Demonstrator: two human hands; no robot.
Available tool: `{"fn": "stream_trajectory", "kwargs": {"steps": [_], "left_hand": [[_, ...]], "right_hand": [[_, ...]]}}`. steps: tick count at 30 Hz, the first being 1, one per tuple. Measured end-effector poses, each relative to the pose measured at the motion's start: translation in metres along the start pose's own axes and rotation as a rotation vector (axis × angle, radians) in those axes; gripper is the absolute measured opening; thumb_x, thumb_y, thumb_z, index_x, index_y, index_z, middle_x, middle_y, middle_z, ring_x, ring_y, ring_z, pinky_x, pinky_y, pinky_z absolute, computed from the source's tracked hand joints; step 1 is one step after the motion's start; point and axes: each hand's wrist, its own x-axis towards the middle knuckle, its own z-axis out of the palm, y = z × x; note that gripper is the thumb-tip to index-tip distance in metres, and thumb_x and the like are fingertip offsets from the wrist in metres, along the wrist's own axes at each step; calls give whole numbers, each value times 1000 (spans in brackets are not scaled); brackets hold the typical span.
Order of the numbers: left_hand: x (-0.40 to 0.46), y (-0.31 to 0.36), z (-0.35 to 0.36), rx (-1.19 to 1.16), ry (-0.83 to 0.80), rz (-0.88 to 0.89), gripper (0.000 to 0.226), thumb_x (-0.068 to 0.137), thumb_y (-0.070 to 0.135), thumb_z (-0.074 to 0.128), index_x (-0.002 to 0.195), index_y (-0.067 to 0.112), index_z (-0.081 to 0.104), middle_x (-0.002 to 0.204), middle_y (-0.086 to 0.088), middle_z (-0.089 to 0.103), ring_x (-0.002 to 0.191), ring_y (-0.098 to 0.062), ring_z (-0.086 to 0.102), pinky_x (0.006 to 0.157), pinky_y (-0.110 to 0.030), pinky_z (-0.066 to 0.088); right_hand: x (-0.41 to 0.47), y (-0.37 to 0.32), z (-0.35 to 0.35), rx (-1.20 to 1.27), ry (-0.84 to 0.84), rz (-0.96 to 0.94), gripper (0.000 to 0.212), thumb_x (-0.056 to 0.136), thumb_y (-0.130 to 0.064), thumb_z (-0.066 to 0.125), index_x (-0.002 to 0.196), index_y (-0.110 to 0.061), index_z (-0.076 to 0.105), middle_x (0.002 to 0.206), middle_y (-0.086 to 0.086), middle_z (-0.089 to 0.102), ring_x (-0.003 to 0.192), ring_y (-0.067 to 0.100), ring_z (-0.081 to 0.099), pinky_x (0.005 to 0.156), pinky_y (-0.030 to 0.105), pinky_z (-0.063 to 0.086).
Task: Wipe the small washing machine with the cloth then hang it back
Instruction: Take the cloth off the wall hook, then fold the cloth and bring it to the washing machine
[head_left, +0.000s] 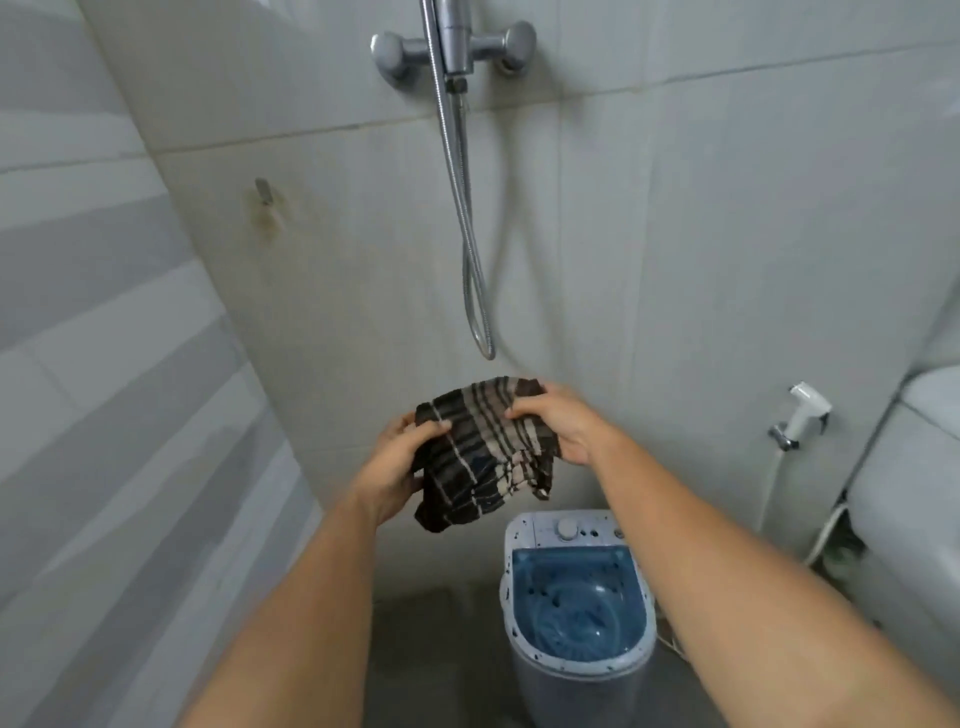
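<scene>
A dark brown and beige striped cloth (483, 449) hangs bunched in the air between both hands, in front of the tiled wall. My left hand (397, 462) grips its left edge, thumb over the fabric. My right hand (563, 423) grips its upper right part. Below and to the right, the small washing machine (576, 613) stands on the floor, white with a blue transparent lid and a control knob at its back. A small metal hook (263, 190) sticks out of the wall at upper left, bare, with a rust stain below it.
A chrome shower mixer (454, 49) and looped hose (475, 270) hang on the wall above the cloth. A white bidet sprayer (802, 413) is mounted at right, beside a white toilet (914, 499). A striped tiled wall runs along the left.
</scene>
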Motion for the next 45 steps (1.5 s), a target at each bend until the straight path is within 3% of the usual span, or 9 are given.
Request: {"fn": "stream_trajectory", "kwargs": {"steps": [8,12,16,25,30,37,40,42,45], "left_hand": [[-60,-10,59,204,-231,-75,38,96,30,58,125,5,65,120,-15,73,117,-32,66,99,-47,51],[-77,-3,85,157,-94,-46,27,99,29,51,109,11,69,106,-14,75,101,-31,69,85,-43,55],[-78,9,98,44,10,-38,22,92,11,48,84,14,69,75,-8,68,69,-24,63,60,-29,52],[-70,26,98,-54,2,-56,34,95,11,38,105,8,71,93,-13,69,76,-27,62,63,-37,58],[-65,36,99,-106,36,-58,27,99,12,43,110,2,64,92,-16,68,71,-29,68,52,-35,59],[-58,36,100,-177,72,-60,20,99,20,55,103,2,63,98,-17,66,78,-29,67,59,-38,58],[-57,34,103,-354,37,-120,34,93,21,64,122,3,59,119,-21,56,80,-33,64,53,-36,59],[-60,36,107,-486,50,-135,48,91,19,66,135,6,50,131,-20,45,89,-35,60,61,-42,60],[-62,40,114,-541,53,-148,54,92,21,64,142,9,47,148,-23,32,133,-41,42,90,-53,55]], "right_hand": [[-91,-21,-18,-576,239,-383,26,74,-7,88,98,-14,81,89,3,80,82,13,72,89,28,56],[-122,-12,-11,-843,228,-544,14,76,-14,81,87,-22,81,73,-9,74,72,6,68,71,27,53],[-144,6,-6,-1045,169,-674,27,81,-17,73,106,-25,81,91,-4,68,86,18,67,80,34,54],[-139,26,-13,-1217,251,-890,39,84,-31,68,123,-32,74,116,-5,63,109,20,57,91,45,52],[-130,35,-21,-1095,188,-841,43,91,-42,61,134,-39,65,142,-9,58,128,10,57,104,40,51],[-129,44,-18,-906,132,-776,53,92,-39,71,143,-36,58,135,-15,62,125,0,58,109,32,48],[-128,46,-16,-849,167,-732,65,84,-45,78,144,-35,56,129,-16,64,119,0,61,105,27,50],[-126,50,-15,-797,161,-666,74,75,-44,85,143,-36,56,124,-16,67,115,1,63,101,24,51],[-119,61,-15,-620,182,-578,53,75,-26,85,123,-34,65,107,-10,75,101,6,71,94,33,58]]}}
